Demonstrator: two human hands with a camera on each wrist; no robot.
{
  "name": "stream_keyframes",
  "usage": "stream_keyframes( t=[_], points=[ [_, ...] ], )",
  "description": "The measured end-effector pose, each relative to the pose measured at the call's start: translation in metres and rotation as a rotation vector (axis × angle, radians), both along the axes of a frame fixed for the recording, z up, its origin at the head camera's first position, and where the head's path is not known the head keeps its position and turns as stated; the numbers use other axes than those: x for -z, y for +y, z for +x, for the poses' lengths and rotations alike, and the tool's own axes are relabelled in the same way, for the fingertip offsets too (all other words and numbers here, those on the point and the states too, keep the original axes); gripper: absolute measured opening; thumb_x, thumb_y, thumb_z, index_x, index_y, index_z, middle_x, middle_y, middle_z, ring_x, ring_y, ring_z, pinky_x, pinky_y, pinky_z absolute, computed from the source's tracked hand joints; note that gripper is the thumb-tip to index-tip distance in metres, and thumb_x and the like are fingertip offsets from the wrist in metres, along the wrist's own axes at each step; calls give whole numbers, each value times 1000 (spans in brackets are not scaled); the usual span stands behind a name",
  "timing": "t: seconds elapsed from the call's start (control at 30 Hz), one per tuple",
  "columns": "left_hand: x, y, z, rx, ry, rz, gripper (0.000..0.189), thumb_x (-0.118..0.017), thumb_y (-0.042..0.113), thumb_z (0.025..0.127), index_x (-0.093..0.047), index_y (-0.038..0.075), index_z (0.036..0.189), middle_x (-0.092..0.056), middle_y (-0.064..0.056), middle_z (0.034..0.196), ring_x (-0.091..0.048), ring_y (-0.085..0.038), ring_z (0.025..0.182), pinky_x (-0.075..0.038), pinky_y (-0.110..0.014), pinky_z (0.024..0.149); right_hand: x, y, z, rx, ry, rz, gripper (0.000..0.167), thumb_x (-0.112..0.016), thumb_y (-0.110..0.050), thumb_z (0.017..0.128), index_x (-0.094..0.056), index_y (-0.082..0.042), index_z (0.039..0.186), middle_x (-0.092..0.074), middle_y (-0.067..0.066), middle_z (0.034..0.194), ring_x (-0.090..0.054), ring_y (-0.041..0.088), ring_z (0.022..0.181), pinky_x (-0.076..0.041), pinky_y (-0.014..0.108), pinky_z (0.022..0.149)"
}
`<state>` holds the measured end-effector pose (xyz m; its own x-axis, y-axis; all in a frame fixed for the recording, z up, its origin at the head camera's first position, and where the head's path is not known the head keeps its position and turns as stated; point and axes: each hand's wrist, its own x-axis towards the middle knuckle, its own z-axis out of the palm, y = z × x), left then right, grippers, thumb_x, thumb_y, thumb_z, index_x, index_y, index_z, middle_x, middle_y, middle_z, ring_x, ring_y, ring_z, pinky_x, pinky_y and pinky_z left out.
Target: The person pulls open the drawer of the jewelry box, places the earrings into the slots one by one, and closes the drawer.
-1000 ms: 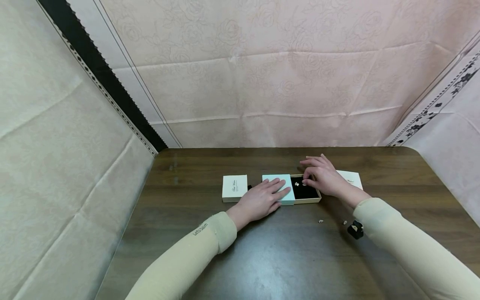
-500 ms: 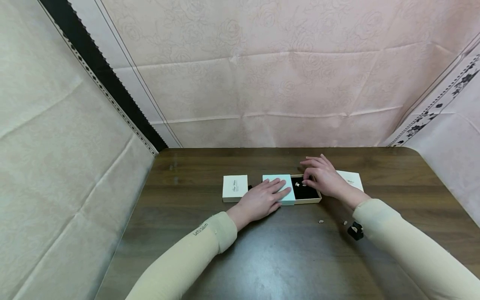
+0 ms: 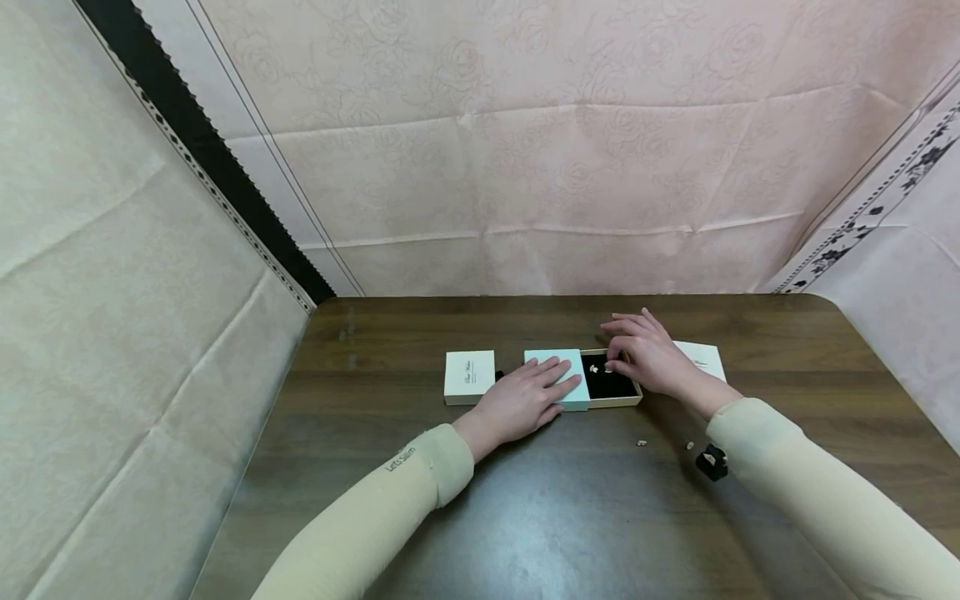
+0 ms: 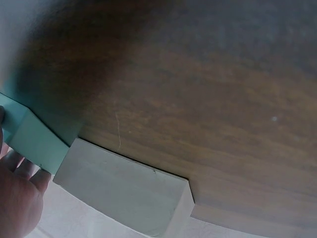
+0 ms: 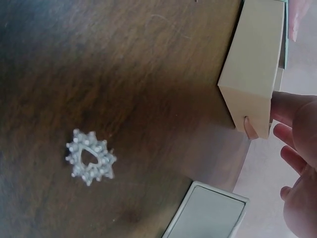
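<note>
My left hand [image 3: 519, 402] lies with spread fingers on a light-blue box sleeve [image 3: 583, 398]. Out of its right end sticks a cream drawer [image 3: 615, 402] with a black insert [image 3: 609, 386]. On the insert sits a small silver jewelry piece [image 3: 594, 367]. Thumb and forefinger of my right hand [image 3: 647, 357] pinch a second silver piece [image 3: 608, 369] at the insert; fingers partly hide it. In the right wrist view, my thumb reaches over the edge of the drawer [image 5: 255, 54], which has a ribbon tab [image 5: 250, 128].
Two small silver pieces lie in front of the drawer, one an ornament with a heart-shaped middle [image 5: 90, 157]. A white box [image 3: 469, 377] stands left, and a white lid-like piece [image 3: 701, 358] lies behind my right wrist. A black object [image 3: 711, 461] is by my right cuff.
</note>
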<state>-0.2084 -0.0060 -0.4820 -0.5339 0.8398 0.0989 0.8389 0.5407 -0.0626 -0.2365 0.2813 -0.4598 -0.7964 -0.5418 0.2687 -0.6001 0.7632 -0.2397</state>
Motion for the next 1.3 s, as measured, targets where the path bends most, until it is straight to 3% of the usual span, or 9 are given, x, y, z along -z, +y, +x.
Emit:
stream_keyframes(
  t=[0.47, 0.63, 0.83, 1.3],
  points=[
    [-3, -2, 2, -2, -3, -6, 55, -53, 37, 114, -43, 21, 166, -43, -7, 169, -40, -23, 157, -34, -41, 127, -23, 11, 6, -13, 66, -27, 9, -88, -14, 89, -79, -15, 89, -66, 26, 139, -49, 51, 140, -20, 76, 122],
    [-3, -2, 2, -5, 0, -10, 54, -52, 36, 114, -43, 21, 166, -43, -7, 169, -39, -23, 157, -34, -41, 128, -30, 21, 10, 4, 44, -4, 11, -88, -15, 88, -82, -12, 97, -64, 26, 142, -46, 51, 141, -18, 77, 122],
    [-2, -1, 2, -9, 0, -22, 55, -52, 37, 115, -42, 21, 166, -42, -6, 169, -39, -22, 157, -33, -40, 128, -31, 34, 12, 23, 22, 33, 21, -89, -18, 88, -83, -9, 105, -62, 26, 145, -44, 50, 142, -21, 80, 118],
    [-4, -1, 3, -9, -4, -28, 55, -52, 37, 114, -42, 21, 166, -42, -6, 169, -38, -22, 157, -33, -40, 128, -26, 39, 19, 39, -55, 87, 21, -89, -22, 88, -83, -9, 104, -58, 28, 149, -39, 52, 146, -17, 80, 120]
  ],
)
